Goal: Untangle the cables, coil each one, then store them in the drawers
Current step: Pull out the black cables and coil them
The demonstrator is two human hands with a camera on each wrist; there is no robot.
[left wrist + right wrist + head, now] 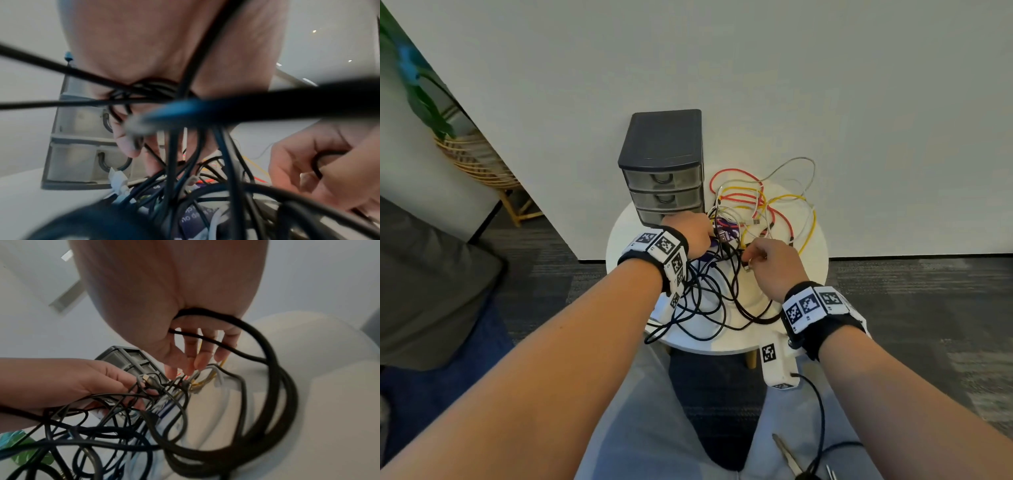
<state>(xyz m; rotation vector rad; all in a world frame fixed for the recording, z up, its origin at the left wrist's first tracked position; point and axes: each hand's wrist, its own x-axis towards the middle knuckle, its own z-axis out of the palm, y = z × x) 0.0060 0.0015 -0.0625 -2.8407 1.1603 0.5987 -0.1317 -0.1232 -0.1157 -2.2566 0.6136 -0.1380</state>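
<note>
On the round white table (812, 270) lies a tangle of black cables (709, 301), and behind it a knot of red, yellow and white cables (756, 202). A dark drawer unit (664, 164) with three shut translucent drawers stands at the table's back left. My left hand (690, 236) is in front of the bottom drawer, its fingers curled round a bunch of thin black cables (148, 91). My right hand (767, 260) is just to its right and grips a thicker black cable (207, 313), which hangs from the palm in loops.
A purple packet (726, 228) lies under the cables between the hands. The wall stands right behind the table. A plant in a wicker stand (472, 161) and a grey sofa (421, 291) are on the left. Some black loops hang over the table's front edge.
</note>
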